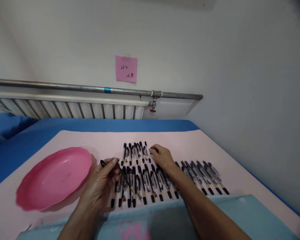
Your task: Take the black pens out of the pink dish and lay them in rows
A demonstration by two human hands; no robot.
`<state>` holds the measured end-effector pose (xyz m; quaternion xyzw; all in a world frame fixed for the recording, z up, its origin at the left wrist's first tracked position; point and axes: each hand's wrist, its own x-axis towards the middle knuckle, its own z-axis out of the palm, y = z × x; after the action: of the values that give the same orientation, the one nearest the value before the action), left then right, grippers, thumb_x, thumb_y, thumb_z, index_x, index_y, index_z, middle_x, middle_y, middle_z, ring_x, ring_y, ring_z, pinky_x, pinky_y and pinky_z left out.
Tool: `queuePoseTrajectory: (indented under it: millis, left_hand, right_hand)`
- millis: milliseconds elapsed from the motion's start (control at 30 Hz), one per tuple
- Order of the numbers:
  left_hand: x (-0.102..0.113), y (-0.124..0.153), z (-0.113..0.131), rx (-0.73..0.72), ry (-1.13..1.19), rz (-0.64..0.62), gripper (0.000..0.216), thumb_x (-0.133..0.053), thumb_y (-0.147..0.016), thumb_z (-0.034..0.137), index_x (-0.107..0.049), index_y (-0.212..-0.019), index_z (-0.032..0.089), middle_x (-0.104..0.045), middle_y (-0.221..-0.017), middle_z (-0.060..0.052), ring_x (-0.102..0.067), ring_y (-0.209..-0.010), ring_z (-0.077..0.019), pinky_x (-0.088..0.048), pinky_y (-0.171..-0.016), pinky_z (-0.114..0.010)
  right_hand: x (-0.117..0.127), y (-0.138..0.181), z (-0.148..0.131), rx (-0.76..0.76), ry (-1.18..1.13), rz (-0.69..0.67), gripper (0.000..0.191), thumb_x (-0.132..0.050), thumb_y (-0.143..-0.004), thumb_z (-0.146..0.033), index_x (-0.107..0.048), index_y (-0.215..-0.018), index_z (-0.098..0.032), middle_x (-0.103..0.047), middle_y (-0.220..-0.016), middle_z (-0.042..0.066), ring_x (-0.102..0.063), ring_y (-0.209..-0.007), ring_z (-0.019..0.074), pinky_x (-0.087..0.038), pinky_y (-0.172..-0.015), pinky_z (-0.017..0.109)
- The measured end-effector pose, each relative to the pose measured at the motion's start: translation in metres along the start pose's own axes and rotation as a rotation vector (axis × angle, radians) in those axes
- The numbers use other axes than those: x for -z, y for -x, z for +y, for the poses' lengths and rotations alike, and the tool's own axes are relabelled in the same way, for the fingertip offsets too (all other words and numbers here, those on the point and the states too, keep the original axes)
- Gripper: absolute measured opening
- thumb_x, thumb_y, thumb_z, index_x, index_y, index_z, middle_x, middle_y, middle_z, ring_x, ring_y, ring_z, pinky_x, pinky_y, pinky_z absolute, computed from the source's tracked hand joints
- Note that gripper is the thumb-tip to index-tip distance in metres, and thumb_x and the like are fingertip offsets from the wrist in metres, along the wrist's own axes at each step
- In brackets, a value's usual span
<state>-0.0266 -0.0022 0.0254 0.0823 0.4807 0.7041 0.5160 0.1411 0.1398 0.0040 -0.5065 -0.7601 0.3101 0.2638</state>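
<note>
My left hand (103,176) is closed around a slim black pen refill (125,176), which slants down to the right over the lower row. A black pen cap (103,163) sticks out behind the thumb of the same hand. My right hand (162,156) has its fingers curled at the right end of the upper row, beside a clear pen barrel (147,151); whether they pinch anything is hidden. Disassembled pen parts (137,153) lie in rows: refills, clear barrels, black caps and small metal tips. My right forearm covers part of the lower row.
A pink scalloped basin (62,176) stands at the left on the pink mat (102,138). More pen parts (205,176) lie at the right. A light blue cloth (227,213) runs along the front. Behind are a radiator (110,111) and a pipe with a red valve (152,111).
</note>
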Motion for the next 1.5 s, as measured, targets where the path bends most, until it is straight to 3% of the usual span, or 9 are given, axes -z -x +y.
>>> queuePoseTrajectory:
  millis: [133,233,367,533,633,833,1100,1267,1500]
  left_hand:
    - [0.000,-0.002,-0.002,-0.026,-0.007,0.040,0.007,-0.060,-0.073,0.009,-0.060,-0.080,0.011,-0.054,-0.068,0.000,-0.056,-0.055,-0.0071,-0.049,-0.047,-0.016]
    - [-0.001,-0.003,-0.001,-0.061,-0.003,0.081,0.006,-0.060,-0.073,0.009,-0.061,-0.079,0.011,-0.055,-0.068,0.000,-0.057,-0.055,-0.0070,-0.050,-0.048,-0.016]
    - [-0.001,-0.002,0.003,-0.049,0.009,0.077,0.010,-0.057,-0.076,0.010,-0.062,-0.084,0.010,-0.059,-0.072,-0.003,-0.059,-0.057,-0.0080,-0.051,-0.051,-0.017]
    - [0.000,-0.001,0.005,-0.012,0.044,0.084,0.013,-0.052,-0.080,0.012,-0.062,-0.088,0.008,-0.063,-0.078,-0.008,-0.062,-0.064,-0.0115,-0.054,-0.060,-0.022]
    - [-0.001,0.001,0.001,0.069,0.074,0.039,0.013,-0.051,-0.081,0.012,-0.063,-0.084,0.008,-0.064,-0.084,-0.012,-0.063,-0.074,-0.0145,-0.055,-0.067,-0.025]
    - [-0.009,0.003,-0.006,0.206,0.123,0.025,0.014,-0.049,-0.082,0.013,-0.062,-0.081,0.006,-0.063,-0.085,-0.014,-0.063,-0.077,-0.0155,-0.054,-0.071,-0.026]
    - [-0.011,0.006,-0.004,0.213,0.119,0.020,0.013,-0.049,-0.082,0.014,-0.061,-0.083,0.007,-0.063,-0.085,-0.015,-0.063,-0.074,-0.0154,-0.055,-0.068,-0.026]
    - [-0.011,0.006,-0.004,0.219,0.132,0.024,0.012,-0.050,-0.082,0.013,-0.060,-0.083,0.008,-0.064,-0.083,-0.015,-0.063,-0.075,-0.0165,-0.056,-0.067,-0.026]
    - [-0.013,0.008,-0.006,0.226,0.125,0.009,0.013,-0.049,-0.082,0.014,-0.060,-0.084,0.007,-0.064,-0.086,-0.016,-0.064,-0.077,-0.0177,-0.056,-0.069,-0.028]
  right_hand:
    - [0.009,0.034,-0.043,0.099,-0.175,-0.548,0.021,-0.049,-0.080,-0.028,-0.066,-0.077,-0.017,-0.064,-0.073,0.001,-0.051,-0.061,0.0095,-0.038,-0.057,0.020]
    - [0.006,0.053,-0.066,0.118,-0.228,-0.708,0.014,-0.056,-0.074,-0.023,-0.067,-0.081,-0.017,-0.062,-0.071,-0.002,-0.051,-0.061,0.0086,-0.038,-0.056,0.019]
    - [0.000,0.050,-0.060,0.108,-0.195,-0.569,0.014,-0.056,-0.072,-0.024,-0.067,-0.076,-0.016,-0.058,-0.064,-0.003,-0.048,-0.058,0.0086,-0.037,-0.054,0.019]
    - [0.008,0.011,-0.018,-0.043,-0.086,-0.097,0.021,-0.052,-0.075,-0.027,-0.067,-0.083,-0.016,-0.064,-0.075,0.001,-0.055,-0.066,0.0122,-0.041,-0.061,0.022]
    - [0.010,-0.010,0.006,-0.179,0.003,0.041,0.022,-0.053,-0.072,-0.020,-0.065,-0.090,-0.015,-0.063,-0.068,0.001,-0.056,-0.060,0.0120,-0.041,-0.058,0.021]
    - [-0.004,-0.025,0.026,-0.182,0.095,0.019,0.021,-0.054,-0.069,-0.020,-0.062,-0.088,-0.016,-0.061,-0.065,0.000,-0.055,-0.057,0.0111,-0.039,-0.053,0.020]
    - [-0.003,-0.020,0.024,-0.067,0.227,-0.045,0.011,-0.055,-0.070,-0.022,-0.064,-0.072,-0.017,-0.062,-0.067,0.001,-0.056,-0.067,0.0130,-0.038,-0.061,0.021]
    - [-0.001,-0.019,0.025,-0.046,0.246,0.002,0.021,-0.047,-0.077,-0.026,-0.065,-0.075,-0.016,-0.064,-0.070,0.003,-0.056,-0.068,0.0132,-0.038,-0.062,0.022]
    - [-0.002,-0.018,0.027,-0.036,0.250,-0.028,0.018,-0.049,-0.072,-0.020,-0.066,-0.078,-0.017,-0.064,-0.070,0.002,-0.056,-0.067,0.0128,-0.038,-0.062,0.021]
